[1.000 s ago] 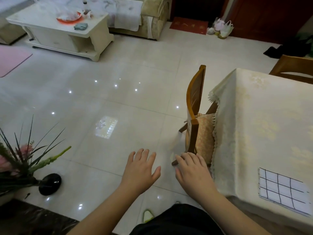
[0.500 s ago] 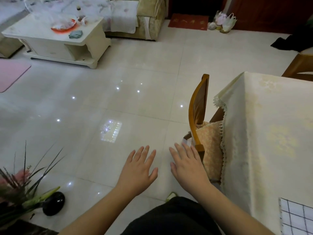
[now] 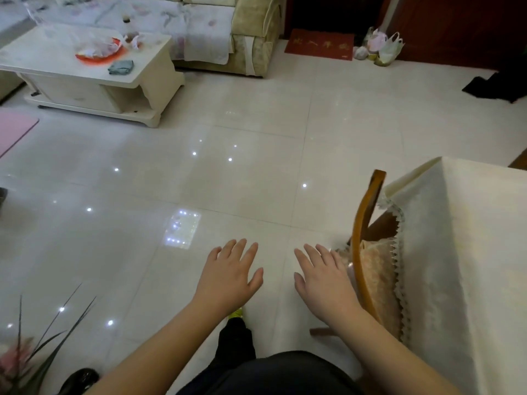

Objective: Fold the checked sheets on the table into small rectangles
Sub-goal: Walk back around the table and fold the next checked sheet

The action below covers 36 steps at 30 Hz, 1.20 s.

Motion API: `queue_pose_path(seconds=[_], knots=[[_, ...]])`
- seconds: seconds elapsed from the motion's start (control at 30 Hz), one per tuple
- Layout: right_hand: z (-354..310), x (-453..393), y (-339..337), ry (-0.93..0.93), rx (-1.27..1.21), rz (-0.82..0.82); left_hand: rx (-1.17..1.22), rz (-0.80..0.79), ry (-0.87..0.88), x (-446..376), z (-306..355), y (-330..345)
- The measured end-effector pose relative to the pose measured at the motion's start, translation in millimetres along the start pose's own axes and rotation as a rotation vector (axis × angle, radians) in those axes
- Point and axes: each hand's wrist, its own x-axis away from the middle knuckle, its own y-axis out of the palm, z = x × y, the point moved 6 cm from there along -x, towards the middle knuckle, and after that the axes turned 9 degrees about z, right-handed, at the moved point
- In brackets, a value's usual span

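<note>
1. No checked sheet is in view; judging by the task, it lies on the tabletop (image 3: 462, 252) beyond the frame, around 4 o'clock of the hands.
2. Left hand (image 3: 228, 276) and right hand (image 3: 325, 280) hover apart, fingers spread, empty, above the floor (image 3: 228, 172).
3. The chair (image 3: 363, 252) at 3 o'clock is just beside the right hand, tucked under the cloth.

The bench (image 3: 467, 252) stands at three o'clock, covered by a cream tablecloth (image 3: 445, 295) with lace edge hanging down its side.

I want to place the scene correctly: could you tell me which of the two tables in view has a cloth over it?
The table at the right edge, beside the wooden chair, wears a cream lace-trimmed cloth; the low white coffee table far left is bare-topped, holding only clutter.
</note>
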Motion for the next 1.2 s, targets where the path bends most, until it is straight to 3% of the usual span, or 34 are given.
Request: queue_pose_path(seconds=[0.23,0.43,0.8,1.2], knots=[[-43,-109,-11,0.023,0.020,0.004,0.044,-0.041,0.077,-85,-67,-15],[-16,-159,-22,0.147,0.023,0.049,0.056,-0.050,0.152,-163,-91,-17],[95,-270,-10,0.320,-0.019,0.111,0.048,-0.093,0.303,-351,-23,-12],[217,-409,-45,0.422,-0.028,0.216,-0.017,-0.095,0.416,-529,40,-39]])
